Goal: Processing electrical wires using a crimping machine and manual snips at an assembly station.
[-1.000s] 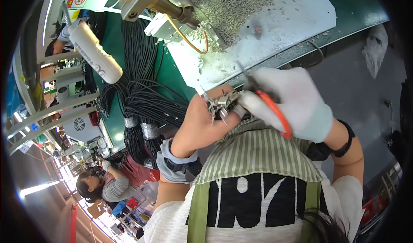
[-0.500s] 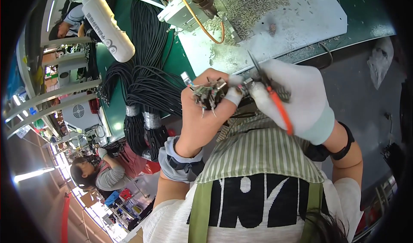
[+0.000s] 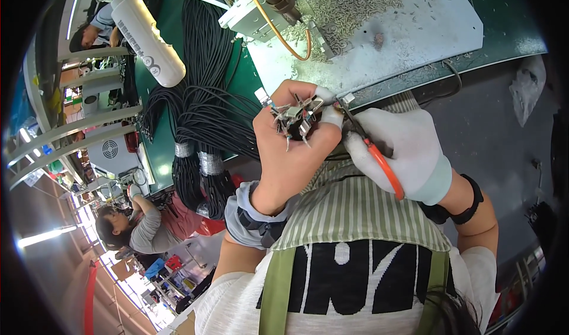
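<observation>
My left hand [image 3: 290, 151], bare with white covers on the thumb and one fingertip, is wrapped round a bunch of dark cables. Metal connector ends [image 3: 296, 119] with thin coloured wires stick up out of this fist. Close beside it, my right hand [image 3: 400, 151] wears a white glove and grips an orange-handled pointed tool [image 3: 382, 164] with slim dark jaws. The jaws' tip meets one small metal connector [image 3: 348, 98] by the left thumb and fingertip. Whether the jaws are closed on it is too small to tell.
A green bench [image 3: 504, 45] carries a white board [image 3: 415, 56] strewn with small metal bits, under a machine head [image 3: 284, 6]. Bundled black cables [image 3: 207, 113] hang over its edge on the left. A white lamp [image 3: 151, 45] stands above. Two other people [image 3: 151, 228] sit at left.
The tool's tip has swung left and down to the small connector beside my left thumb. My right hand has lowered slightly, and my left hand has shifted a little rightward with the cables.
</observation>
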Action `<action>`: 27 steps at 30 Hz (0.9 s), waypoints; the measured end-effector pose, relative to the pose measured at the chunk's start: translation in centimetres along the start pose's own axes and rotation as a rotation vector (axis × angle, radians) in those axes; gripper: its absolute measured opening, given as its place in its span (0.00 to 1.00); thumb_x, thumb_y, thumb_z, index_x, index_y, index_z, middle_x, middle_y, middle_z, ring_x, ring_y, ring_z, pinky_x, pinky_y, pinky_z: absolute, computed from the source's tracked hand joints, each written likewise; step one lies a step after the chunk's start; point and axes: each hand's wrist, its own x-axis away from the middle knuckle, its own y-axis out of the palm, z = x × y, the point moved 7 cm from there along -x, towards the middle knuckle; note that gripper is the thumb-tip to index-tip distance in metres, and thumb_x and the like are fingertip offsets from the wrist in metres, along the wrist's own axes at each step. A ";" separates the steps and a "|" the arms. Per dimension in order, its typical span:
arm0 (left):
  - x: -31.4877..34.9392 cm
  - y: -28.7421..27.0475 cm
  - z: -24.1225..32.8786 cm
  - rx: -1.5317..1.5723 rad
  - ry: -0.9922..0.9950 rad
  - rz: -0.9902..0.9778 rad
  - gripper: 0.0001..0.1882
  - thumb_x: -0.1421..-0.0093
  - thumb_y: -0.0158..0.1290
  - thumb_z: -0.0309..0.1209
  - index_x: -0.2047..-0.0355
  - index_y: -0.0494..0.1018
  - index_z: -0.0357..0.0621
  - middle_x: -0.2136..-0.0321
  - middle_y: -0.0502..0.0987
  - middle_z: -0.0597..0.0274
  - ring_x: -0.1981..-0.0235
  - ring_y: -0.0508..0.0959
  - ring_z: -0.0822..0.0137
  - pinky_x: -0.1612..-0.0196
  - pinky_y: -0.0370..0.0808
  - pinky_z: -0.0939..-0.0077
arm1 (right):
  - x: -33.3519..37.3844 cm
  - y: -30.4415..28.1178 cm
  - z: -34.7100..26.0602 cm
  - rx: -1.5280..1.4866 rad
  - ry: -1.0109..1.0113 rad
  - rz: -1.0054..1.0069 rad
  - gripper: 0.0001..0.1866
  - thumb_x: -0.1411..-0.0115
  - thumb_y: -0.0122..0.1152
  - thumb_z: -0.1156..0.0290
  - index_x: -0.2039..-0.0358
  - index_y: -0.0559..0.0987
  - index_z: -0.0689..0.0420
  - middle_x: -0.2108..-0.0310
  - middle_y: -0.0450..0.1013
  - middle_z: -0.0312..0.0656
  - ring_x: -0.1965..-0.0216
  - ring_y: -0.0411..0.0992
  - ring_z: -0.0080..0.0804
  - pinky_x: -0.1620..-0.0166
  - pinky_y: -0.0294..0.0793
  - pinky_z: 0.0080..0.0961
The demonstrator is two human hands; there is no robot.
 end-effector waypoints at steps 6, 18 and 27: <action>0.1 0.1 -0.6 -0.027 -0.032 -0.010 0.08 0.50 0.56 0.18 0.71 0.68 0.37 0.80 0.70 0.75 0.78 0.66 0.87 0.75 0.63 0.91 | 0.1 0.0 0.6 0.021 0.057 0.031 0.06 0.50 0.61 0.70 0.72 0.73 0.54 0.85 0.68 0.42 0.84 0.69 0.41 0.80 0.66 0.31; -1.1 -0.8 -2.3 0.029 -0.113 -0.030 0.07 0.47 0.56 0.22 0.70 0.70 0.37 0.81 0.70 0.72 0.80 0.65 0.83 0.78 0.62 0.85 | 0.1 -1.2 0.5 0.413 -0.079 0.112 0.06 0.47 0.60 0.72 0.69 0.75 0.60 0.86 0.65 0.42 0.85 0.68 0.34 0.79 0.66 0.29; -7.2 -0.4 -5.0 0.542 -0.316 -0.110 0.02 0.45 0.52 0.23 0.71 0.71 0.38 0.83 0.68 0.66 0.84 0.66 0.76 0.82 0.60 0.82 | -7.3 -3.6 6.2 -0.099 0.164 -0.070 0.16 0.39 0.54 0.63 0.77 0.71 0.62 0.88 0.67 0.36 0.90 0.66 0.23 0.85 0.64 0.19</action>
